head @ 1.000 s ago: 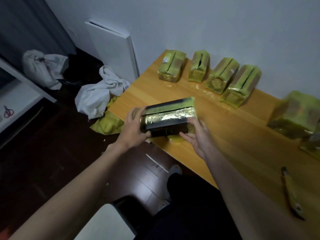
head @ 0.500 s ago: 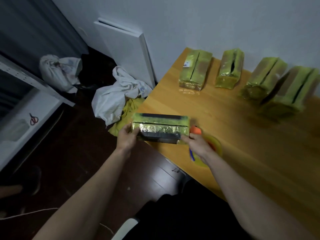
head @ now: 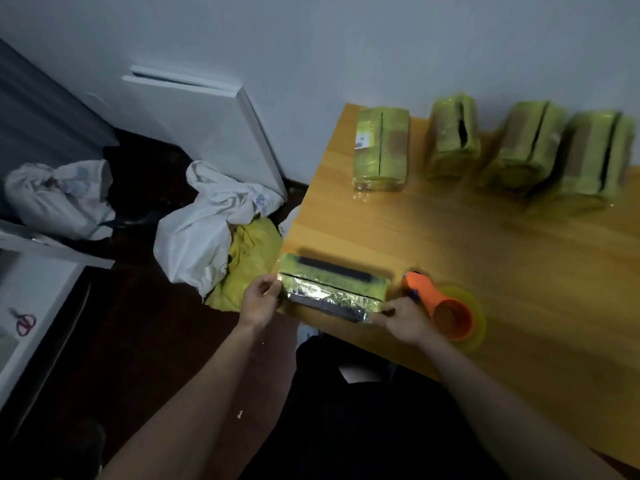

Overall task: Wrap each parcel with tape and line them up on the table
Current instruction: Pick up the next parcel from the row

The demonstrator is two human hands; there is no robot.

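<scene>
While both hands (head: 258, 301) hold it, the parcel (head: 332, 289) rests on the table (head: 485, 258).

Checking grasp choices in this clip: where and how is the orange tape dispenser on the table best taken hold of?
Probably by its orange handle, coming from above with the right hand, which is beside it. The tape dispenser lies on its side on the table; the handle juts up-left toward the parcel, while the roll end looks wide and sticky-edged.
</scene>
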